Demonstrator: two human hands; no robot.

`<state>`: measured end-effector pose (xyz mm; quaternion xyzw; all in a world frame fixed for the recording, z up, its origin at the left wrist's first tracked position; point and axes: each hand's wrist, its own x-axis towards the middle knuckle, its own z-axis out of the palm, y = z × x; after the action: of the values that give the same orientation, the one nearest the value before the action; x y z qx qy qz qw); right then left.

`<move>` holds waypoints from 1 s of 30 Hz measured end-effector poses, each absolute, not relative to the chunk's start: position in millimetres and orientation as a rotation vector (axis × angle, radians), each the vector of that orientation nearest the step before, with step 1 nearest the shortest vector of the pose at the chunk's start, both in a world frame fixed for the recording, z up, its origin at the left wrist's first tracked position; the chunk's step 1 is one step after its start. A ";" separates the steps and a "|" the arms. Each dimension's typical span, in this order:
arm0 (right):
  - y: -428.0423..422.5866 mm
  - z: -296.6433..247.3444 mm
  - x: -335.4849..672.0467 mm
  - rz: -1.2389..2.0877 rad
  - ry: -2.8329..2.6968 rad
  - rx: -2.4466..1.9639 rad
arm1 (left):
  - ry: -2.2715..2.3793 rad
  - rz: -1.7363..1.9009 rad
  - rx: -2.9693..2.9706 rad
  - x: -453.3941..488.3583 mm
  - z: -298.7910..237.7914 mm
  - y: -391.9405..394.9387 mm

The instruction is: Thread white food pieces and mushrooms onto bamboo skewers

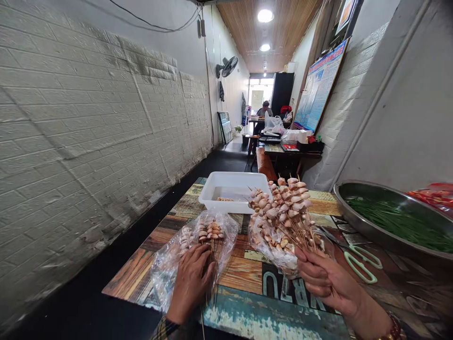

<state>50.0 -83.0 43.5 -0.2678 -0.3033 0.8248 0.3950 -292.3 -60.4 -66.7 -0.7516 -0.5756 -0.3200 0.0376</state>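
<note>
My right hand [323, 278] is closed around the sticks of a thick bunch of garlic skewers [288, 203], tilted up and threaded with pale, pinkish cloves. Below the bunch, a clear plastic bag [288, 262] holds more skewered cloves. On the left, my left hand [194, 274] lies palm down over the sticks of a smaller group of garlic skewers [211, 230], its thumb beside the sticks. These rest on another clear plastic bag [161, 269]; my palm and the undersides of my fingers are hidden. Behind them stands a white plastic tub [233, 178] with a few skewered cloves inside.
Green-handled scissors [361, 264] lie right of my right hand. A large steel basin [389, 231] with long green vegetables in water stands beyond, near a red package [433, 196]. A patterned wooden table [244, 274] supports everything. A person [264, 109] sits far down the room.
</note>
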 end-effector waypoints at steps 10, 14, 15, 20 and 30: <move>-73.4 49.2 46.4 2.032 -0.848 -0.807 | -1.765 -0.972 -2.322 -292.8 -68.0 -60.4; -44.4 52.6 46.2 1.702 -1.175 -1.068 | -1.780 -0.966 -2.325 -291.5 -64.5 -61.8; -33.7 53.3 47.5 1.631 -1.231 -1.111 | -1.783 -0.965 -2.324 -291.2 -63.7 -62.4; 26.8 65.8 47.0 0.961 -1.768 -1.342 | -1.783 -0.987 -2.312 -291.6 -63.4 -63.7; 125.4 80.4 3.4 -0.040 -2.405 -1.813 | -1.761 -0.971 -2.315 -290.6 -60.6 -63.5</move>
<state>3.4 125.4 80.4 -0.6006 -0.7968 -0.0134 0.0646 -290.6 -63.5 -60.6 -0.7545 -0.5737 -0.3165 0.0374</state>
